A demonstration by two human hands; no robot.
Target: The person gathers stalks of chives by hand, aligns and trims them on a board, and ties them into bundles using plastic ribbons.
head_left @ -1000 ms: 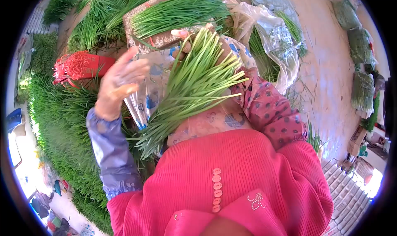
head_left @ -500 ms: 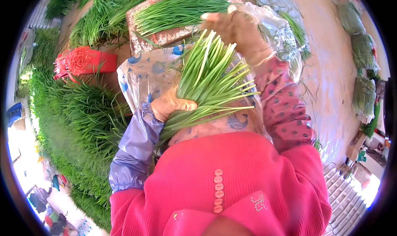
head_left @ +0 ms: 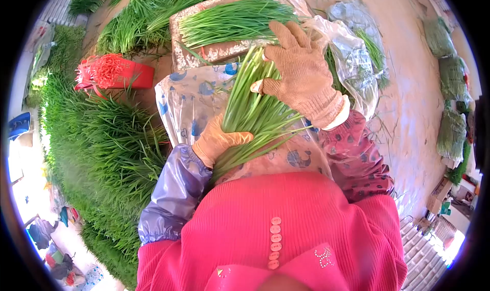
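Observation:
A loose bunch of long green stalks with pale ends lies slanted over my lap, which a plastic apron with blue prints covers. My left hand, in a thin tan glove, is wrapped round the bunch at its lower part, thumb on top. At the pale upper ends is my right hand, in a brown knit glove with bare fingertips showing. Its fingers are spread, with the thumb and a fingertip at the stalks.
Ahead stands a speckled board with a flat pile of stalks. A red box with red ties sits at the left, beside a big heap of greens. Plastic-wrapped greens lie at the right, and bagged bundles line the far right.
My left hand has come from the left and closed round the bunch. My right hand let go, swung up and outward, then came back over the pale ends with fingers spread.

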